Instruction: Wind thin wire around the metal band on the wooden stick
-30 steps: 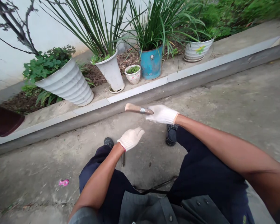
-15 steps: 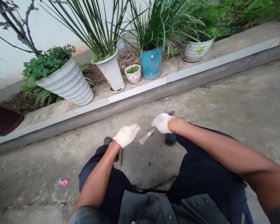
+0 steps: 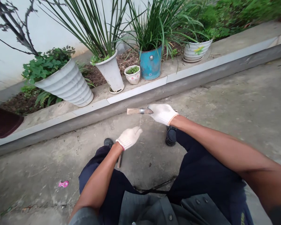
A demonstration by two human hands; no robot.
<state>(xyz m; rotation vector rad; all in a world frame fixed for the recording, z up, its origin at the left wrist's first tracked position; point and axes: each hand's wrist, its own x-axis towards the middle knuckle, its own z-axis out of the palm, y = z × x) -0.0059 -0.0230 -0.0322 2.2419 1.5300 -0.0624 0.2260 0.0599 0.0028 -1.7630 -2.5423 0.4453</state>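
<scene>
My right hand (image 3: pixel 163 113), in a white knitted glove, is closed around a flat wooden stick (image 3: pixel 132 111) that points left, roughly level. Silvery wire (image 3: pixel 141 111) is wound around the stick just beyond my fingers. A thin strand (image 3: pixel 140 121) of it runs down, looking taut, to my left hand (image 3: pixel 129 138). That hand, gloved alike, pinches the strand between thumb and fingers. Below the left wrist shows a second wooden piece (image 3: pixel 119 160); whether it is held or lies on the ground I cannot tell.
Potted plants stand on a raised ledge (image 3: pixel 137 88) ahead: a ribbed white pot (image 3: pixel 67 84), a tall white pot (image 3: pixel 111 73), a small one (image 3: pixel 132 78), a blue bucket (image 3: pixel 150 64) and a low pot (image 3: pixel 196 51). Something pink (image 3: pixel 63 183) lies on the concrete, left.
My right hand has risen slightly, and its stick has turned from slanting to nearly level. The strand between stick and left hand now shows. My left hand has shifted only slightly.
</scene>
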